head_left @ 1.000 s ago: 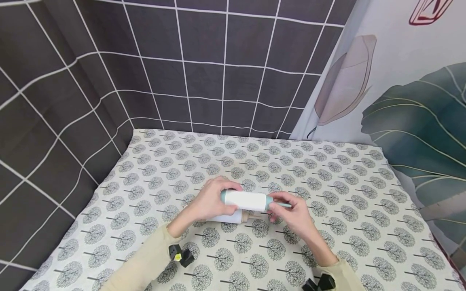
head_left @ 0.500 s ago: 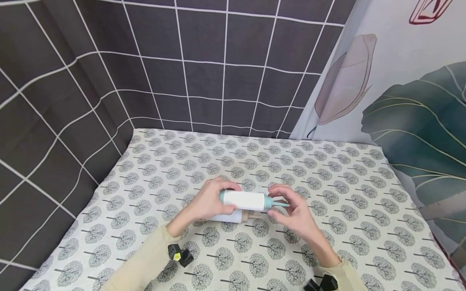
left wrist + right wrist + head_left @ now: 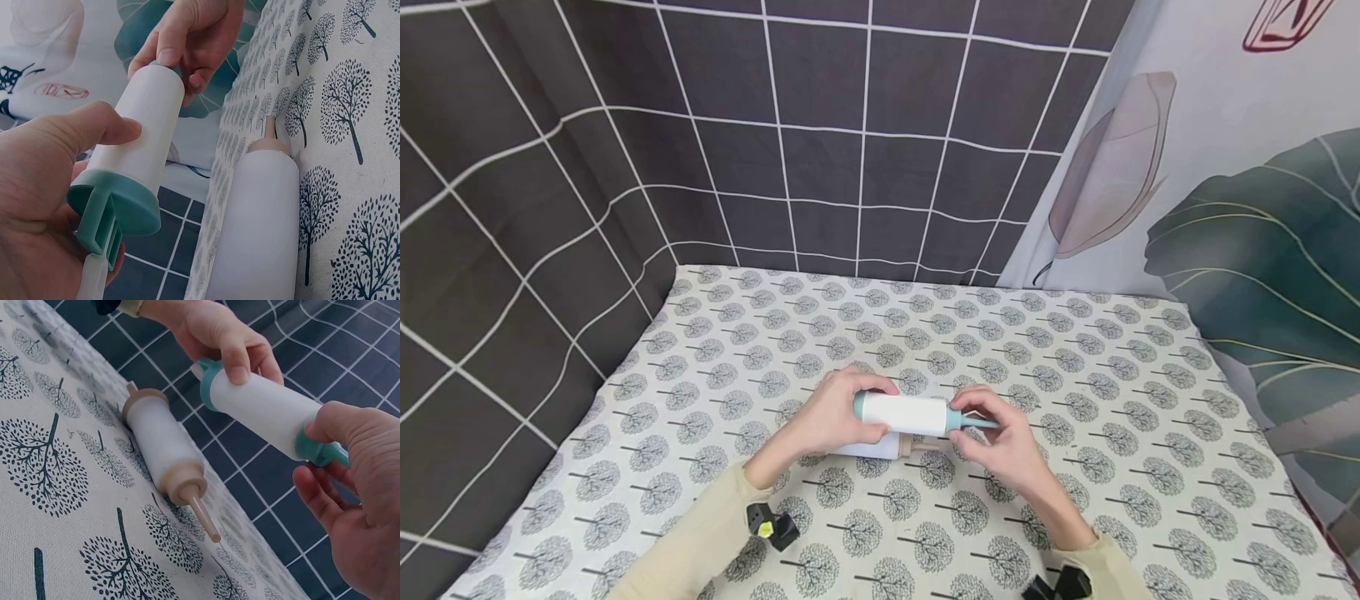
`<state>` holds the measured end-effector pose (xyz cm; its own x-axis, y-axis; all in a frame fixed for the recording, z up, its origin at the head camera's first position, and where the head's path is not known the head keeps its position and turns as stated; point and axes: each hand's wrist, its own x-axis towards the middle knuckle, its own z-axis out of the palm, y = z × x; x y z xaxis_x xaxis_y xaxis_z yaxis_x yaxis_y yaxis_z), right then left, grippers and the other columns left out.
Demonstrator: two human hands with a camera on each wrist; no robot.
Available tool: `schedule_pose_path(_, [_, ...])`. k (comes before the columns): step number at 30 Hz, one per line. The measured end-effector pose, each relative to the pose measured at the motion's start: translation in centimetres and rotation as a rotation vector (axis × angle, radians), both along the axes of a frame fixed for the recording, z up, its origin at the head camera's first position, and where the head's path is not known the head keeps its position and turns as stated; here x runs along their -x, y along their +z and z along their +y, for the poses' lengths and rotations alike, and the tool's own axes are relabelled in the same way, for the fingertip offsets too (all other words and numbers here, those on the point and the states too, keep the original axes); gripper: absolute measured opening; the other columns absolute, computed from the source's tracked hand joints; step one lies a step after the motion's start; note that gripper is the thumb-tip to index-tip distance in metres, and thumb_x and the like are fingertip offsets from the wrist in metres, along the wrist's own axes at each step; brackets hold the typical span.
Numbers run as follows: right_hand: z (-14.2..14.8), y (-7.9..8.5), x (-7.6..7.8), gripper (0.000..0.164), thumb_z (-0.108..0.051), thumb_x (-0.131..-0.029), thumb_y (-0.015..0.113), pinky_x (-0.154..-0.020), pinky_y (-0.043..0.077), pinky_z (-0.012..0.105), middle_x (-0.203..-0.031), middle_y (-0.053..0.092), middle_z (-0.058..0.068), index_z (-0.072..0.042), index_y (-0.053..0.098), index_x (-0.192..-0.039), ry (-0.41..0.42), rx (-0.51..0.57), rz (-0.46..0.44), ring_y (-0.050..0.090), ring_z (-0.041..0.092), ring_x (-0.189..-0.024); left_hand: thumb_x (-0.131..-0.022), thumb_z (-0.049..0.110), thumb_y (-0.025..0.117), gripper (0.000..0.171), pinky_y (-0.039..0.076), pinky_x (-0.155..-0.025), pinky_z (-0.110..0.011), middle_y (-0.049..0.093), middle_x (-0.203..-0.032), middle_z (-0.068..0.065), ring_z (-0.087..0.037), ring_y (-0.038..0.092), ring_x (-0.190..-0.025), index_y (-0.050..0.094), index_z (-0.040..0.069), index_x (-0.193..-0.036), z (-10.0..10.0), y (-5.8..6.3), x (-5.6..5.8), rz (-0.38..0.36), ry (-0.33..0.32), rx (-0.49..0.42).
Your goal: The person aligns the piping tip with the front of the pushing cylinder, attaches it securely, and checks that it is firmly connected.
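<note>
A white cylindrical bottle with teal ends lies sideways in the air between both hands. My left hand grips its body near the left end, thumb along the near side. In the left wrist view, a ribbed teal end cap faces me, with a pale translucent strip below it. My right hand pinches the teal nozzle cap at the other end, its thin spout pointing right. A second white bottle with tan ends and a tan spout lies on the cloth just beneath.
The table wears a pale cloth printed with dark trees. A dark grid-patterned curtain hangs behind and to the left, a white leaf-printed curtain to the right. Black wrist cameras sit on cream sleeves.
My right fingers loosened off the teal nozzle cap half a second ago, with the hand turned differently, and now pinch it again. The left hand holds the bottle almost unmoved.
</note>
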<state>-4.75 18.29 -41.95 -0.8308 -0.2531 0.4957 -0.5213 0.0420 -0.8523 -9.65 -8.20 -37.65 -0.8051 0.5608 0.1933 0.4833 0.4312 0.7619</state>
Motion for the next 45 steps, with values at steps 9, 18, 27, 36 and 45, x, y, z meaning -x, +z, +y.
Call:
schedule_pose_path(9, [-0.03, 0.03, -0.15, 0.035, 0.020, -0.075, 0.068, -0.080, 0.058, 0.033, -0.110, 0.063, 0.019, 0.008, 0.060, -0.108, -0.044, -0.010, -0.047, 0.065, 0.018, -0.095, -0.067, 0.009, 0.085, 0.045, 0.045, -0.082, -0.041, 0.070, -0.102, 0.005, -0.015, 0.056, -0.092, 0.074, 0.015, -0.110, 0.05, 0.12, 0.03, 0.008, 0.007, 0.015])
schedule_pose_path(18, [-0.03, 0.08, -0.13, 0.032, 0.015, -0.078, 0.070, -0.079, 0.057, 0.030, -0.108, 0.065, 0.017, 0.009, 0.062, -0.108, -0.105, -0.038, -0.107, 0.065, 0.017, -0.095, -0.066, 0.009, 0.086, 0.046, 0.044, -0.082, -0.041, 0.070, -0.101, 0.005, -0.015, 0.055, -0.092, 0.074, 0.015, -0.110, 0.06, 0.25, -0.03, 0.005, 0.015, 0.022])
schedule_pose_path(27, [-0.04, 0.07, -0.06, 0.026, 0.014, -0.083, 0.067, -0.069, 0.059, 0.031, -0.103, 0.067, 0.015, 0.011, 0.062, -0.108, -0.081, -0.011, -0.125, 0.067, 0.019, -0.086, -0.066, 0.008, 0.086, 0.046, 0.044, -0.082, -0.041, 0.069, -0.101, 0.006, -0.015, 0.055, -0.092, 0.074, 0.015, -0.110, 0.02, 0.21, 0.00, 0.008, 0.011, 0.012])
schedule_pose_path(36, [0.28, 0.10, -0.05, 0.039, 0.010, -0.084, 0.069, -0.073, 0.059, 0.038, -0.105, 0.063, 0.023, 0.012, 0.057, -0.122, -0.083, -0.051, -0.169, 0.066, 0.020, -0.087, -0.066, 0.007, 0.085, 0.046, 0.045, -0.083, -0.042, 0.069, -0.102, 0.004, -0.015, 0.056, -0.093, 0.074, 0.015, -0.109, 0.02, 0.10, 0.11, 0.008, 0.004, -0.002])
schedule_pose_path(45, [0.87, 0.17, 0.03, 0.056, 0.018, -0.076, 0.071, -0.094, 0.052, 0.032, -0.126, 0.054, 0.021, 0.009, 0.050, -0.127, 0.013, -0.033, -0.061, 0.058, 0.025, -0.110, -0.065, 0.005, 0.085, 0.047, 0.046, -0.083, -0.041, 0.069, -0.103, 0.001, -0.017, 0.057, -0.094, 0.074, 0.013, -0.110, 0.10, 0.21, 0.18, -0.008, 0.012, -0.003])
